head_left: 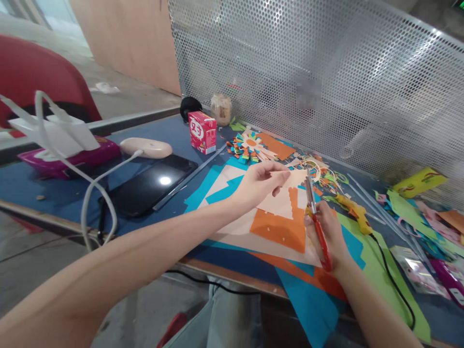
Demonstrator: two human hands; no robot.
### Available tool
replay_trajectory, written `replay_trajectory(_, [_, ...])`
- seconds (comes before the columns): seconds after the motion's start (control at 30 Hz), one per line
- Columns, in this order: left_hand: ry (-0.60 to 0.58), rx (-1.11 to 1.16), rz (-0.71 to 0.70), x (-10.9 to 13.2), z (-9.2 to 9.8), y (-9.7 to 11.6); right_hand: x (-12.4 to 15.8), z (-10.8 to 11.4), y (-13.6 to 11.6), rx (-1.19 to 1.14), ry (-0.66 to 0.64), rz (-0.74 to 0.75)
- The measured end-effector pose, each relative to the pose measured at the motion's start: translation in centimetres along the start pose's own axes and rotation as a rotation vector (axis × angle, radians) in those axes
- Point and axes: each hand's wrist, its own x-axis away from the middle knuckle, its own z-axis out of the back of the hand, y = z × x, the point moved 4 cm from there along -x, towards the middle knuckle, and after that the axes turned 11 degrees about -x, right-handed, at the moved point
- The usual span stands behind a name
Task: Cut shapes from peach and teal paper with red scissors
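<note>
My left hand [258, 186] pinches a small pale peach piece of paper [295, 178] and holds it just above the table. My right hand [328, 232] is closed around red-handled scissors [314, 212], whose blades point up at the paper's right edge. Under both hands lie sheets of coloured paper: an orange sheet [281, 229], pale peach, blue and green ones. A paper flower of mixed colours [250, 145] lies farther back.
A black tablet [152, 186], a metal ruler [188, 178], a pink carton [202, 131], a jar [221, 109] and a white charger with cable [54, 133] sit at the left. A yellow glue gun [353, 210] and paper scraps lie right. A perforated metal screen [326, 72] backs the table.
</note>
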Motion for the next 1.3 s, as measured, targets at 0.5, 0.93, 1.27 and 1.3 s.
replay_trajectory(0.5, [0.127, 0.01, -0.107, -0.22, 0.78, 0.64, 0.02, -0.06, -0.31, 0.081, -0.037, 0.003])
replay_trajectory(0.93, [0.132, -0.032, -0.12, -0.26, 0.8, 0.71, -0.02, -0.09, -0.45, 0.074, -0.025, -0.019])
replay_trajectory(1.27, [0.118, -0.047, -0.077, -0.05, 0.68, 0.55, -0.04, -0.02, -0.5, 0.042, -0.014, 0.007])
replay_trajectory(1.3, [0.116, -0.042, -0.073, -0.02, 0.66, 0.55, -0.02, -0.02, -0.45, 0.036, -0.015, 0.005])
